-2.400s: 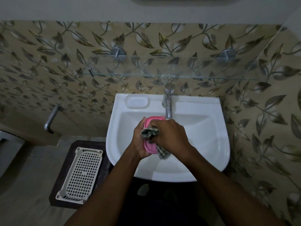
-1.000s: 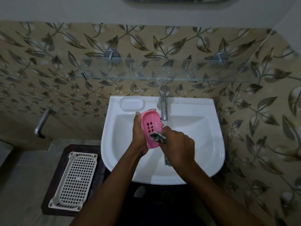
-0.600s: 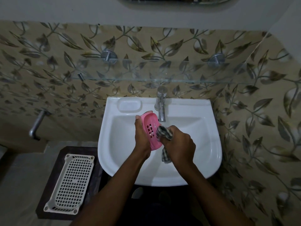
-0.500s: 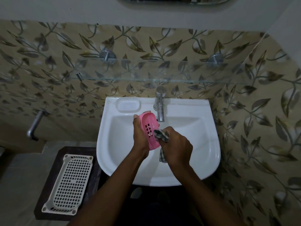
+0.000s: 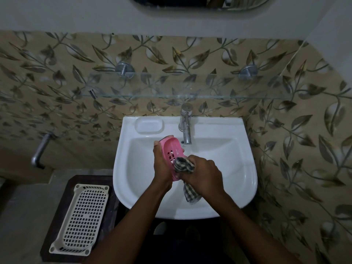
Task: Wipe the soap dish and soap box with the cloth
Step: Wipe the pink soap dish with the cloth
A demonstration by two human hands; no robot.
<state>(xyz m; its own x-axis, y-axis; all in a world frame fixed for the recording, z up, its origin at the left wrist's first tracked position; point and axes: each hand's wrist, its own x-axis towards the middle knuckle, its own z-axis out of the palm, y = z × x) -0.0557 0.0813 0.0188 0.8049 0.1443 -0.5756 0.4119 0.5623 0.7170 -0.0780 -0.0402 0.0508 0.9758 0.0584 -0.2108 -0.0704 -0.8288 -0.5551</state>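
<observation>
Soap dish work is under way over the basin. Nearest the camera, both forearms reach in from below, and the white perforated basket (image 5: 80,220) lies on a dark stand at the lower left, untouched.

The right hand (image 5: 204,175) has its grip closed around a bunched checked cloth (image 5: 183,164), with a tail of the cloth hanging below the fist. Since half a second ago the wad has slid down from the middle of the pink dish towards its lower end, and the camera has dipped slightly, so more of the mirror edge shows above. That shift suggests a stroke along the slotted face is being finished; I judge this side is mostly covered, while the rim and the back are probably not yet done.

The left hand (image 5: 162,164) grips the pink soap dish (image 5: 173,155) from its left edge, holding it tilted on edge above the white wash basin (image 5: 238,168), with the slotted inner face turned to the right hand. The cloth presses against the lower right of that face, touching it.

Beyond the hands, the chrome tap (image 5: 185,126) stands just behind the dish, apart from it. The moulded soap recess (image 5: 149,126) in the basin's ledge lies to the tap's left, and a glass shelf (image 5: 181,88) runs across the leaf-patterned tiles.
</observation>
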